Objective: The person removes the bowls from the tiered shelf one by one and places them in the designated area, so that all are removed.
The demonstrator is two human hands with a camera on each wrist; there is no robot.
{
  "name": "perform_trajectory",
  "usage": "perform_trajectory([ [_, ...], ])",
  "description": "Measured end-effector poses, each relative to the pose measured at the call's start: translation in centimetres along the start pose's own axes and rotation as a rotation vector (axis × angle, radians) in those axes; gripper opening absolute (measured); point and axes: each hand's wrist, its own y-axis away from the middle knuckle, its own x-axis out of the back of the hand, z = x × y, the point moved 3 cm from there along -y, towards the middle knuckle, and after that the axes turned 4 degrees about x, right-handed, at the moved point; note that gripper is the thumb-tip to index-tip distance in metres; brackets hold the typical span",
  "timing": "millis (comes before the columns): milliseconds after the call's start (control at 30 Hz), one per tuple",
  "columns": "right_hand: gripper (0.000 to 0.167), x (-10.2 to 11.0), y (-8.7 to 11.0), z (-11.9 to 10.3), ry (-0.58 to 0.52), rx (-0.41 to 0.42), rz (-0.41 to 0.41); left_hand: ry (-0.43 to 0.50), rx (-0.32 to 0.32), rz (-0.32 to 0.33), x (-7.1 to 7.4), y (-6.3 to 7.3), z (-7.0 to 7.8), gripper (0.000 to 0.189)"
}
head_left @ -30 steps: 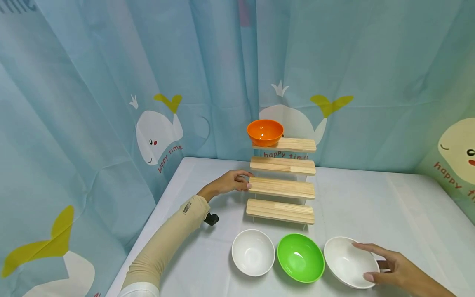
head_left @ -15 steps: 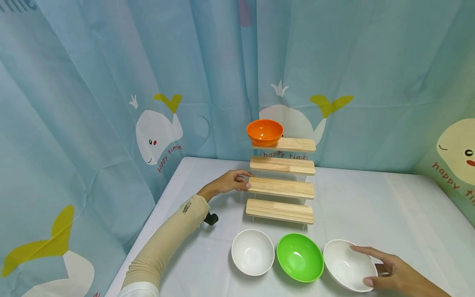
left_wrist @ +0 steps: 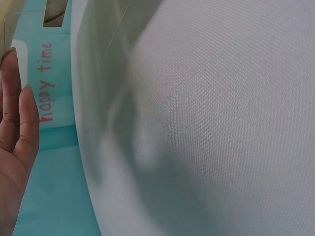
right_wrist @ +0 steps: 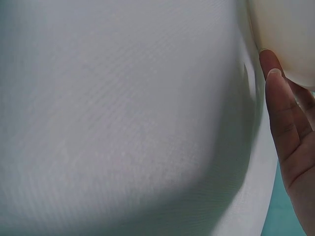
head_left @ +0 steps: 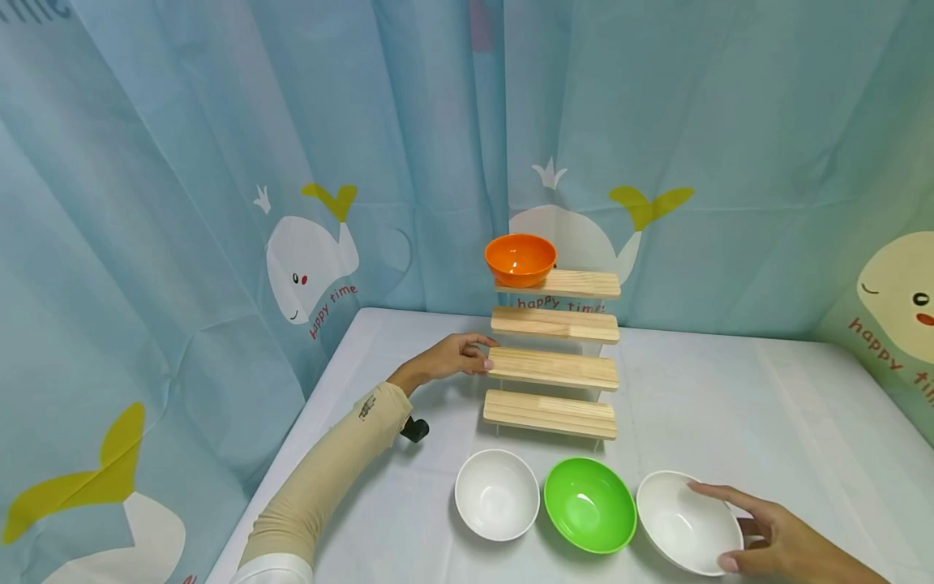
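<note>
In the head view, my right hand point(head_left: 769, 539) holds the right-hand white bowl point(head_left: 682, 519) at its right side. The thumb is at the near rim and a finger at the far rim. In the right wrist view, fingers point(right_wrist: 279, 105) touch the outside of this bowl point(right_wrist: 290, 34). My left hand point(head_left: 456, 357) grips the left end of a four-tier wooden shelf rack point(head_left: 553, 367), thumb against the second board from the bottom. An orange bowl point(head_left: 520, 259) sits on the left of the top board. A green bowl point(head_left: 589, 504) and another white bowl point(head_left: 497, 495) stand before the rack.
The rack and bowls are on a white-covered table point(head_left: 730, 405). Blue curtains point(head_left: 438, 146) with printed whales hang behind and at the sides. A small black object point(head_left: 415, 430) shows beneath the left forearm.
The right-hand white bowl has shifted slightly toward me with my right hand, then stayed nearly still. My left hand keeps its place at the rack.
</note>
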Motion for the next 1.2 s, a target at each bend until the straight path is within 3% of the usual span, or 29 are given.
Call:
perform_trajectory([
  [500, 0.069, 0.7, 0.2, 0.2, -0.005, -0.06, 0.011, 0.0, 0.017, -0.009, 0.1, -0.1, -0.2, 0.052],
  [633, 0.073, 1.1, 0.6, -0.4, 0.029, -0.029, 0.032, 0.003, 0.017, -0.011, 0.1, -0.2, -0.2, 0.051],
  [767, 0.074, 1.6, 1.0, -1.7, 0.209, 0.203, 0.072, 0.008, 0.017, -0.008, 0.0, -0.2, -0.1, 0.051],
  [867, 0.077, 2.0, 1.3, -3.2, 0.385, 0.357, 0.163, 0.013, 0.015, -0.007, 0.0, -0.1, 0.1, 0.051],
  [1033, 0.079, 3.4, 1.2, -7.0, 0.501, 0.444, 0.272, 0.014, 0.019, -0.006, 0.0, 0.0, 0.1, 0.05],
  [1200, 0.079, 5.3, 0.2, -11.5, 0.513, 0.538, 0.301, 0.007, 0.017, -0.003, 0.0, 0.0, 0.1, 0.05],
])
